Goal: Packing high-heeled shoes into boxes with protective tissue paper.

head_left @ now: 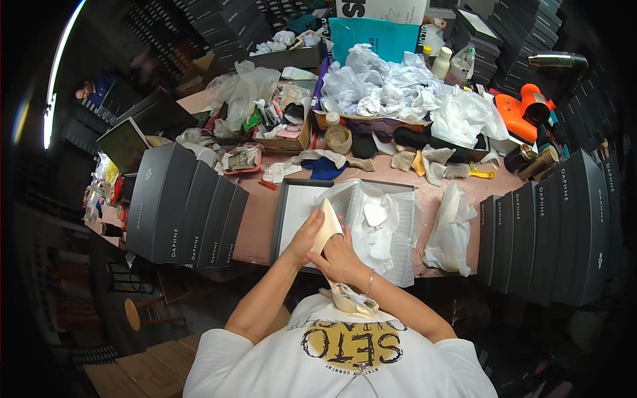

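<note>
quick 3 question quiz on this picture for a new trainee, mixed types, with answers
1. What do the left hand and right hand both touch?
2. True or false: the orange tool is left of the open grey box.
3. What lies over the right side of that box?
A. a wooden stool
B. white wrapping
C. a yellow-handled brush

Key:
1. A cream shoe.
2. False; it is to the right, farther back.
3. B.
</note>
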`<state>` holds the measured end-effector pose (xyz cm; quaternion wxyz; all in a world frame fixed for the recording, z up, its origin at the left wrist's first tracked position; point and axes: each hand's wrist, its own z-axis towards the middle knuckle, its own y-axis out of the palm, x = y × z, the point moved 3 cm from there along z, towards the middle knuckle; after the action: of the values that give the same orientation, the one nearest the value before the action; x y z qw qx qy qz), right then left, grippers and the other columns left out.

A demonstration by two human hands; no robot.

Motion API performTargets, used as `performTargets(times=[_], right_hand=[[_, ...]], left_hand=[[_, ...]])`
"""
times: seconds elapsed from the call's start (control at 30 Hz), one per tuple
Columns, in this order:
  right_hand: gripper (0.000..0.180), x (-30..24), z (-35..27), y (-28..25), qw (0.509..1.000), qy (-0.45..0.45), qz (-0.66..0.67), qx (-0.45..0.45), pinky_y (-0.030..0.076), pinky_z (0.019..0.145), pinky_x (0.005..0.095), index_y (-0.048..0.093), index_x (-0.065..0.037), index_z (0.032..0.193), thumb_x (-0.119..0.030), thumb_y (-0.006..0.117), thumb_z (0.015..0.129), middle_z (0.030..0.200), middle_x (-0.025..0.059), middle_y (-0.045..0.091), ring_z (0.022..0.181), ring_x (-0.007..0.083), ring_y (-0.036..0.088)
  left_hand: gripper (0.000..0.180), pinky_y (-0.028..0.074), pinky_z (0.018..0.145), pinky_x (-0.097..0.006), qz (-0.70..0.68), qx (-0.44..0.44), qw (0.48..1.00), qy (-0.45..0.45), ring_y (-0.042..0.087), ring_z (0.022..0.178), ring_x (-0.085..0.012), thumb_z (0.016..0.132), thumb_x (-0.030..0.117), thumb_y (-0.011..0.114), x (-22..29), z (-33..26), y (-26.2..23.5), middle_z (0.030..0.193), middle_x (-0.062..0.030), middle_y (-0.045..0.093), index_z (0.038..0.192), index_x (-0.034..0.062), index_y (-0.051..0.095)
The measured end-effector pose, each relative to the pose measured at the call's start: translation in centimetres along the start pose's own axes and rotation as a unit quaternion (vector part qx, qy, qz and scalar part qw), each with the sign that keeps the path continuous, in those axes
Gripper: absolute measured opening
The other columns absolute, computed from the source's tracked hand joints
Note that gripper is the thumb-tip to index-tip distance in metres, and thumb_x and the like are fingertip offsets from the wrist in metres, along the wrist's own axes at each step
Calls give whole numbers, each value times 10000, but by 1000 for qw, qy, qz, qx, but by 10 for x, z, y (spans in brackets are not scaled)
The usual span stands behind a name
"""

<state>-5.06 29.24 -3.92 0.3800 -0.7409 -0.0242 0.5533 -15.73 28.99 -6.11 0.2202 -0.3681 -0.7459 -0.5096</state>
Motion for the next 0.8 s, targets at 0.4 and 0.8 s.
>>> performTargets(times=[0.4,0.8], right_hand=[[673,20,10,19,998,48,-42,11,120,1023,623,407,27,1315,-514,347,920,1282,305,418,1271,416,323],[532,7,-16,-5,977,-26,42,209,145,1058,535,549,14,1138,-445,372,935,1172,258,502,1130,399,422]], left_hand=[[456,519,799,-315,61,52,996,-34,586,909,-171,963,427,419,-15,7,-16,1017,-85,555,1270,93,382],[679,348,1038,-354,-64,97,992,-46,429,1229,-218,943,577,258,-53,-65,28,1340,-106,425,1389,66,286]])
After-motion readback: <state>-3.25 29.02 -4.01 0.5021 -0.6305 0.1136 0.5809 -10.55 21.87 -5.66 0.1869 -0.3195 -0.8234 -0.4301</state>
